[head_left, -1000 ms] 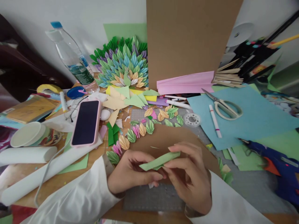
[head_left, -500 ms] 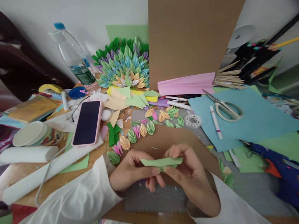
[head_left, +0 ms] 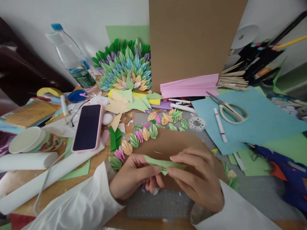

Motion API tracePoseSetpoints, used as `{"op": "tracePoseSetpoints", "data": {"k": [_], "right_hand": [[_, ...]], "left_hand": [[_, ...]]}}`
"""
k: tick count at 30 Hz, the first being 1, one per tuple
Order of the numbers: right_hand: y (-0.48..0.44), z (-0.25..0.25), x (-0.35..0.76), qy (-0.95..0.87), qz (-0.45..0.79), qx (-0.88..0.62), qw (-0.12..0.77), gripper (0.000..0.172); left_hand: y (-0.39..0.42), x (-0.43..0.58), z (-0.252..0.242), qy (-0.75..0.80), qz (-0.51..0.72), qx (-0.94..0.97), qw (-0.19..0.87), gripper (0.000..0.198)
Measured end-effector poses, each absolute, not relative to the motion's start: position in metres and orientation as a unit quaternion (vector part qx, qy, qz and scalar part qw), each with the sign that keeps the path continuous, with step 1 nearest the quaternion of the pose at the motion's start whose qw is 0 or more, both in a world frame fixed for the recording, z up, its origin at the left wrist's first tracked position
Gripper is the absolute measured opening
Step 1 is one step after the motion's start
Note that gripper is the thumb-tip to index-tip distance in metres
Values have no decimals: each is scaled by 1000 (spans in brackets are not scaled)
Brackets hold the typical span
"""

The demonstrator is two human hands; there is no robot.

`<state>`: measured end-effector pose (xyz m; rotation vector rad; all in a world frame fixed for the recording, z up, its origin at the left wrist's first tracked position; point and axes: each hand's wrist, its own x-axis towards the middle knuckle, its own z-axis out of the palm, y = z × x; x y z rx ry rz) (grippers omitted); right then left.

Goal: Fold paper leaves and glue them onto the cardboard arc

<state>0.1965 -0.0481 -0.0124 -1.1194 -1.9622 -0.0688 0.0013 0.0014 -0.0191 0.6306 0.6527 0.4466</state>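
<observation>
My left hand [head_left: 136, 177] pinches a folded strip of light green paper [head_left: 155, 162] between thumb and fingers. On the strip's other end, my right hand [head_left: 199, 175] has its fingers laid over the top and its thumb side below. Beneath both hands lies a brown cardboard piece [head_left: 172, 140] with a curved edge. Pleated paper leaves [head_left: 127, 147] in green, pink and orange run along its left rim. More pleated leaves [head_left: 168, 118] lie just beyond it on the grey cutting mat [head_left: 158, 204].
A blue glue gun [head_left: 275, 163] lies at right, below scissors [head_left: 232, 110] and a marker [head_left: 220, 124] on blue paper [head_left: 261, 118]. At left are a phone [head_left: 87, 127], a paper cup [head_left: 28, 140] and bottles [head_left: 76, 67]. A paper peacock [head_left: 129, 68] and a cardboard sheet [head_left: 194, 41] stand behind.
My right hand has turned over, its fingers now stretched across the top of the green strip. The left hand keeps its pinch. The whole view has shifted slightly.
</observation>
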Motion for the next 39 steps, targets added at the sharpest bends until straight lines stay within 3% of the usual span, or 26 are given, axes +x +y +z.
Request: {"op": "tracePoseSetpoints", "data": {"k": [5,8,11,13,16,23,31,39], "right_hand": [[-45,-6,199,-773,38,-436,459,9],[-45,-7,199,-749,107,-435,488,9],[-45,-13,197,-712,187,-430,522,10],[-46,-18,194,-690,234,-428,535,11],[-49,-22,191,-678,288,-441,514,11],[-50,-14,191,-616,494,-468,397,8],[-48,-19,193,-661,437,-439,423,13],[-50,-13,194,-771,260,-395,426,20]], "left_hand": [[-2,1,-21,310,266,406,817,16],[-4,2,-22,291,320,469,770,41],[-4,2,-24,287,356,522,720,51],[-3,2,-23,284,365,553,693,41],[0,1,-20,278,354,616,646,8],[1,0,-16,280,327,685,588,11],[0,3,-16,288,305,705,571,8],[-2,2,-18,305,270,564,718,11]]}}
